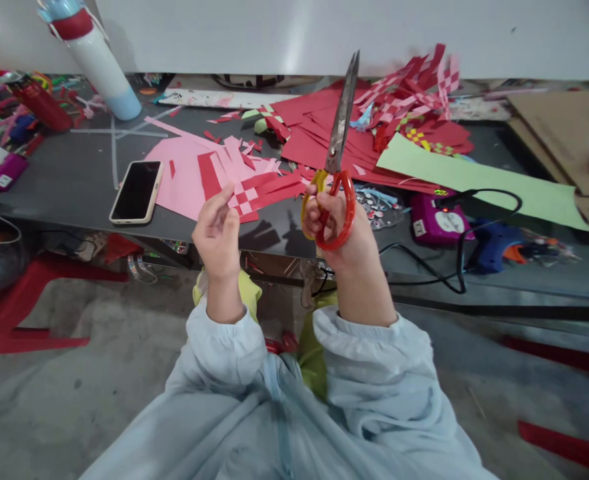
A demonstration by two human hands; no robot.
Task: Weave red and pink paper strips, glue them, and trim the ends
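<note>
My right hand (335,223) grips a pair of scissors (338,143) by its red and yellow handles, blades closed and pointing up and away over the table. My left hand (218,230) is raised beside it with fingers curled and pinched together; whether it holds the edge of the woven red and pink paper piece (254,192) just beyond its fingertips I cannot make out. Both sleeves are pale blue.
A dark table (69,177) carries a phone (137,191), pink paper (184,167), red sheets (319,127), woven paper pieces (419,87), a green sheet (474,177), a purple device (439,220), a blue glue gun (494,240), a bottle (99,60) and cardboard (559,133). Red stool legs stand on the floor.
</note>
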